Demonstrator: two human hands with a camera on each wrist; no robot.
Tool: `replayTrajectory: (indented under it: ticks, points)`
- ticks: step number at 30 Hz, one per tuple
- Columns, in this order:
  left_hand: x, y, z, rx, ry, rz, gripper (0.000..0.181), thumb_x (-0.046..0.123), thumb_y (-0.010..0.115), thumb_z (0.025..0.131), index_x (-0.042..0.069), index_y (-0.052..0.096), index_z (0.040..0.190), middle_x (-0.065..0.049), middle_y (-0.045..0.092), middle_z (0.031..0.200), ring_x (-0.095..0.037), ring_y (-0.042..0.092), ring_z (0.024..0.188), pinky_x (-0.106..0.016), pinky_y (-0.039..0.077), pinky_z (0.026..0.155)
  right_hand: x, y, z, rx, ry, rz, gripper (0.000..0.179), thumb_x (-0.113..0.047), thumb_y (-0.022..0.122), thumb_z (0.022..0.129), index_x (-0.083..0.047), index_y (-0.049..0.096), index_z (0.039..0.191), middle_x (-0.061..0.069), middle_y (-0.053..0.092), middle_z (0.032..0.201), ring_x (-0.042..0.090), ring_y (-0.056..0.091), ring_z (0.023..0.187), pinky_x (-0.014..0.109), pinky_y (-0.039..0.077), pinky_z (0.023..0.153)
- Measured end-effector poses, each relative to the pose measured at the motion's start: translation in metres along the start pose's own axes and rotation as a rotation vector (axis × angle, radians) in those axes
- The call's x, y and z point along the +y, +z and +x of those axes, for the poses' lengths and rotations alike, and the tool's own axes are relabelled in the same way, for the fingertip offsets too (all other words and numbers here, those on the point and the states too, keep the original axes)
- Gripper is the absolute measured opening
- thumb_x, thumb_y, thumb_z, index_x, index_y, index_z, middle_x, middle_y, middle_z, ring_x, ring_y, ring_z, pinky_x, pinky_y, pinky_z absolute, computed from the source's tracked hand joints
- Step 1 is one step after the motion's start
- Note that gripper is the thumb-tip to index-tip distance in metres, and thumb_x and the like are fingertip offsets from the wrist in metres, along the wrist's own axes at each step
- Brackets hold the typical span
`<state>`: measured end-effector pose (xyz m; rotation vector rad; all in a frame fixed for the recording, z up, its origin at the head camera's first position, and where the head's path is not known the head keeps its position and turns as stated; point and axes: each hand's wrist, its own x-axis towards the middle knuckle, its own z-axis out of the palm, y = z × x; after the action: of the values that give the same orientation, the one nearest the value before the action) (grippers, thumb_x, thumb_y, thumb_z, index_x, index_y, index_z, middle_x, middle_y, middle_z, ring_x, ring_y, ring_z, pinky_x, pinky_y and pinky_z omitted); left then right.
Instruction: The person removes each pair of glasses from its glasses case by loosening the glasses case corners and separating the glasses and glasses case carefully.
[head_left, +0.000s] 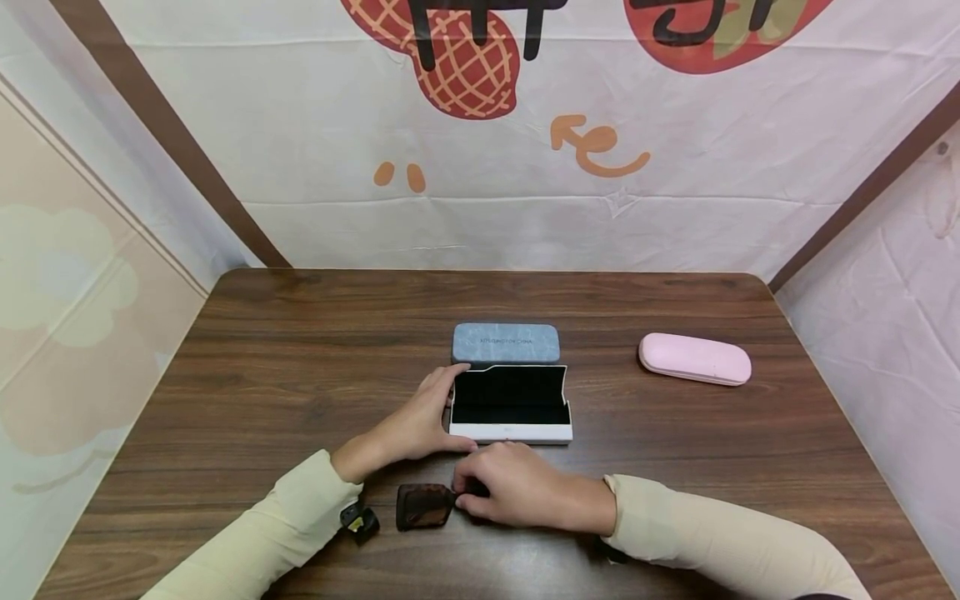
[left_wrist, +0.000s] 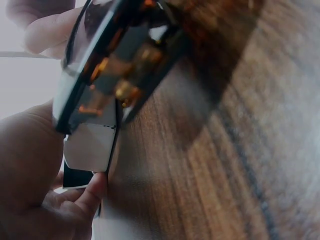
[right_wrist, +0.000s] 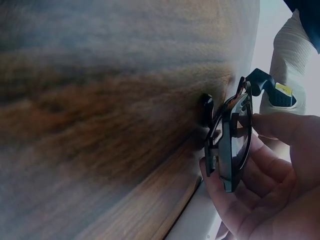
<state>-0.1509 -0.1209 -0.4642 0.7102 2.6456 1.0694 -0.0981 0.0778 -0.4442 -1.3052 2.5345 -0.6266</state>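
A white glasses case (head_left: 511,432) with a black lining lies open on the table. My left hand (head_left: 416,421) holds it by its left end, thumb along the front edge and fingers at the back corner. In front of the case, my right hand (head_left: 517,486) pinches a pair of dark tortoiseshell sunglasses (head_left: 424,507) by one side. The right wrist view shows the sunglasses (right_wrist: 229,142) between thumb and fingers, close to the tabletop. In the left wrist view the sunglasses (left_wrist: 107,75) partly cover the case's white end (left_wrist: 90,146).
Right behind the white case lies a closed blue glasses case (head_left: 506,342). A closed pink glasses case (head_left: 695,359) is farther right on the brown wooden table (head_left: 300,350). A printed cloth (head_left: 315,142) hangs behind the table's far edge.
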Motion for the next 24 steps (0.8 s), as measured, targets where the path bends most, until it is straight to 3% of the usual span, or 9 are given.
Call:
replayTrajectory:
  ticks: [24]
  points:
    - [0.001, 0.0002, -0.0005, 0.01, 0.01, 0.007, 0.11, 0.03, 0.095, 0.072, 0.003, 0.028, 0.156, -0.014, 0.048, 0.137, -0.024, 0.05, 0.108, -0.043, 0.046, 0.095, 0.0016, -0.0045, -0.0025, 0.013, -0.011, 0.05, 0.006, -0.027, 0.077, 0.09, -0.024, 0.072, 0.089, -0.02, 0.064, 0.082, -0.004, 0.056, 0.072, 0.018, 0.048, 0.069]
